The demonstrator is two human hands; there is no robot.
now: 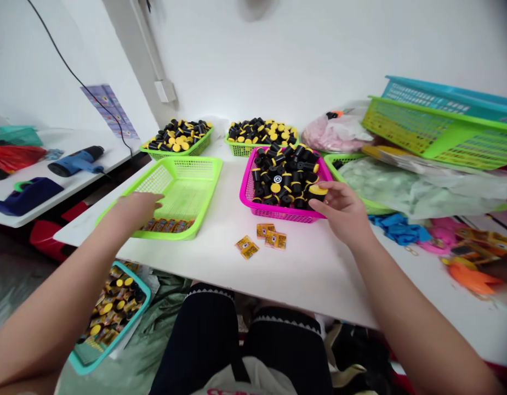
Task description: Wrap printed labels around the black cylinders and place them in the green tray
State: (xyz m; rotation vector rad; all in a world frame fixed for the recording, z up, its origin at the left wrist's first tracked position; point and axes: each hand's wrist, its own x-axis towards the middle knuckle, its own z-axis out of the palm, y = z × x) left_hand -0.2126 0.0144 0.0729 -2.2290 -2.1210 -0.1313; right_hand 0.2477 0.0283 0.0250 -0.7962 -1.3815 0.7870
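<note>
Left forearm (66, 299) foremost; right fingers (321, 208) hold yellow-capped cylinder (317, 193).

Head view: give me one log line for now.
right hand: holds yellow-topped black piece at pink basket | left hand: over lime-green basket, grasp unclear | loose packets: on white table

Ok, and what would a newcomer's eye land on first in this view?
Probably the magenta basket near the middle of the white table, heaped with black-and-yellow pieces; the right hand holds one at its right side. Next, likely the lime-green basket to its left, with orange packets along its near side and the left hand at its left side.
</note>
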